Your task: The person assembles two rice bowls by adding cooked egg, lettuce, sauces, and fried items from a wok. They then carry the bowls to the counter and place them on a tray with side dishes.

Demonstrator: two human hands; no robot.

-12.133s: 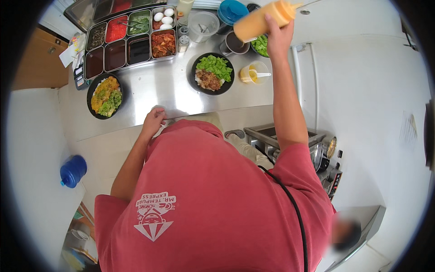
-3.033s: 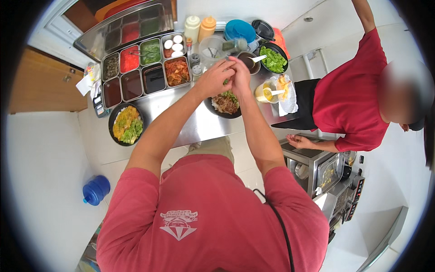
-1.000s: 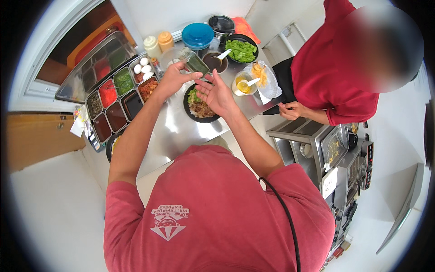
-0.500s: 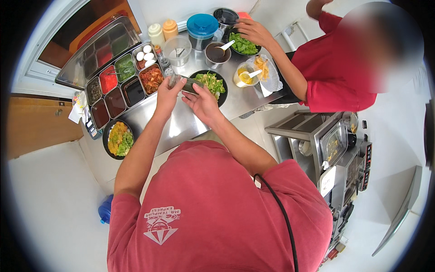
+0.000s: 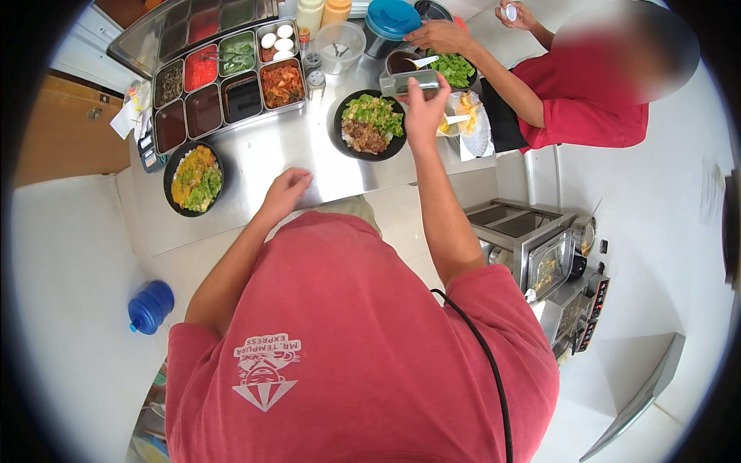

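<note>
At the far left, a bowl (image 5: 217, 166) of yellow-orange food and lettuce is set on the surface (image 5: 255, 162). Beyond it, a steel tray (image 5: 231, 128) is filled with sauces, greens, eggs and other toppings; its open lid (image 5: 181, 27) is cut off by the upper edge of the view. At the surface's front edge the left grip (image 5: 289, 190) is seen released, its fingers loosely curled; the palm is hidden, and contact with the surface cannot be told. Two bottles (image 5: 310, 14) are cropped at the top. The middle bowl (image 5: 396, 145) is filled with lettuce, meat and rice. Just beyond its right side, the jar (image 5: 400, 82), clear with dark green contents, is grasped on its side by the right grip (image 5: 426, 108); its right part is covered by fingers. Dark sauce (image 5: 397, 62) is partly blocked by the jar. A cup (image 5: 450, 134) is half hidden behind the right wrist. Lettuce (image 5: 455, 71) is overlapped by a co-worker's forearm (image 5: 498, 73); in that person's other hand (image 5: 521, 17), a small white thing (image 5: 510, 12) is hard to make out.
</note>
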